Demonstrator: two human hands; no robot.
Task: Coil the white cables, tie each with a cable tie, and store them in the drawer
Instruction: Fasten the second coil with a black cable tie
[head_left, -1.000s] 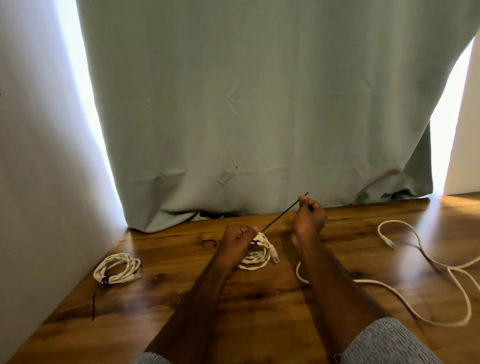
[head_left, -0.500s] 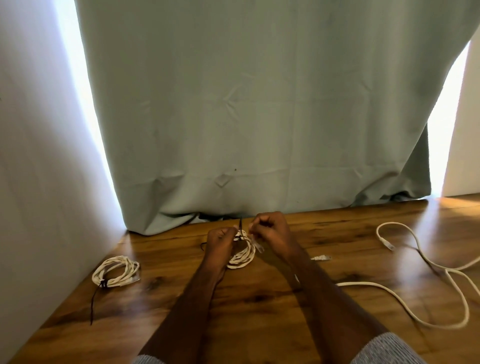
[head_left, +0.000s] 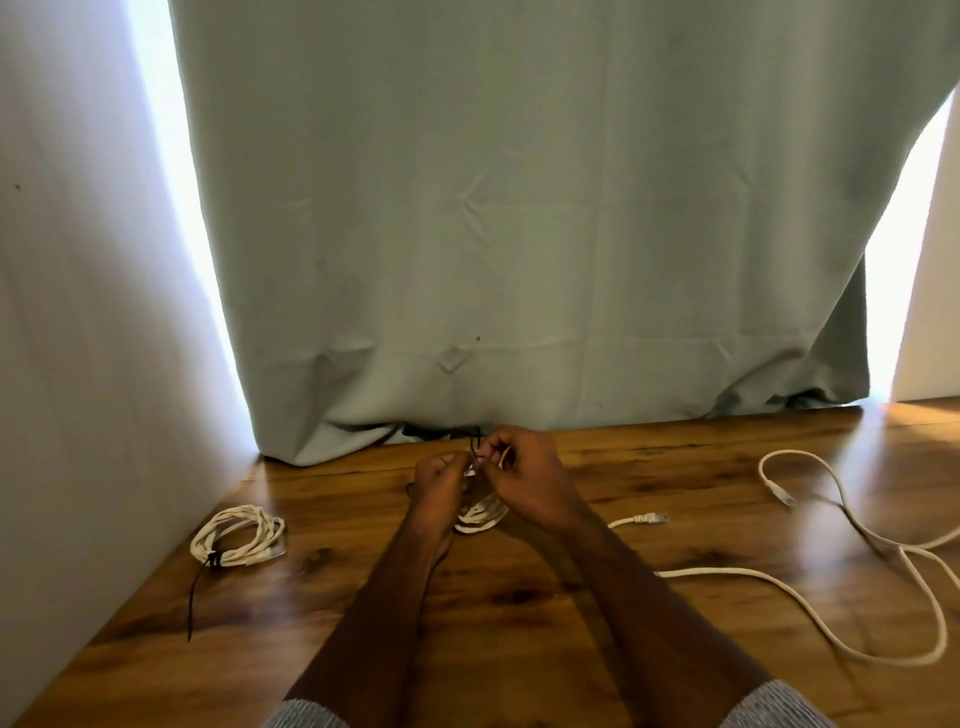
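A single head-worn camera looks forward and down, close over the wooden floor (head_left: 519, 623), facing the curtain (head_left: 519, 208).

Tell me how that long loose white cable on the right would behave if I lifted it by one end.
The loose white cable would probably be floppy, since it lies in slack curves across the wooden floor. It looks thin, so likely light. Its uncoiled length would probably trail and drag rather than lift whole.

left hand (head_left: 439, 480) fingers curled, pinching | right hand (head_left: 524, 475) fingers curled, pinching | hands close together
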